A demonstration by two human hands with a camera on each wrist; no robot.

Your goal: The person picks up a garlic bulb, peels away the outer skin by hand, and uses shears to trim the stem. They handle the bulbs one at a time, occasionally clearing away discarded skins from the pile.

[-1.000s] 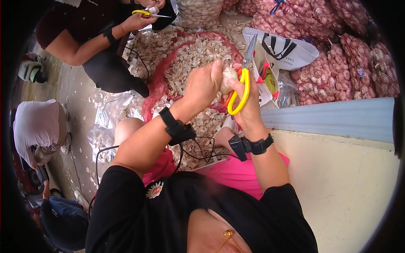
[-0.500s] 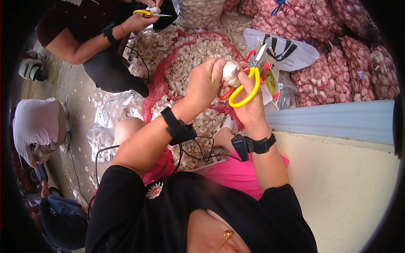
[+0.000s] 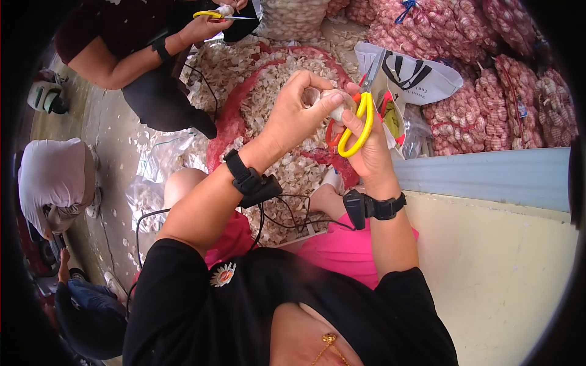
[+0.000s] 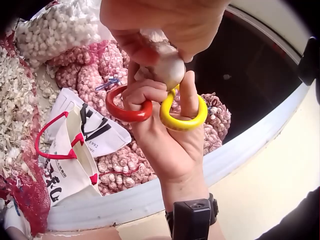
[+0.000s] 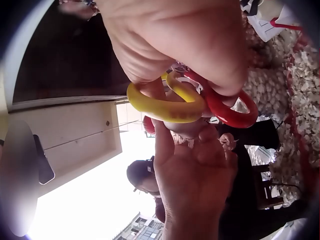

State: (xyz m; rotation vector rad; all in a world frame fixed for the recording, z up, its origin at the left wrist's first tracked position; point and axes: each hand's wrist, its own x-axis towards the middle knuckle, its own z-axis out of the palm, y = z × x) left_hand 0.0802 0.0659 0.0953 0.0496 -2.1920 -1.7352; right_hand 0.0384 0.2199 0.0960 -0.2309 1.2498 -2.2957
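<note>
Mesh sacks [image 3: 455, 119]: full of garlic, well beyond the right grip [image 3: 371, 152].
Skin heap [image 3: 287, 79]: below and beyond both grips; a fair catch for loose peel.
White bag [image 3: 448, 79]: past the right grip, in the way if the blades swing outward.
Left grip [image 3: 296, 113]: pinches the garlic bulb [image 4: 172, 70], thumb across it.
Right grip: holds the scissors [image 3: 367, 97], fingers in the rings, and steadies the bulb too.
Scissors: best pointed away while the left thumb rubs, apparently loosening skin.
Bulb: between both grips; turn it gently, pressing lightly.
</note>
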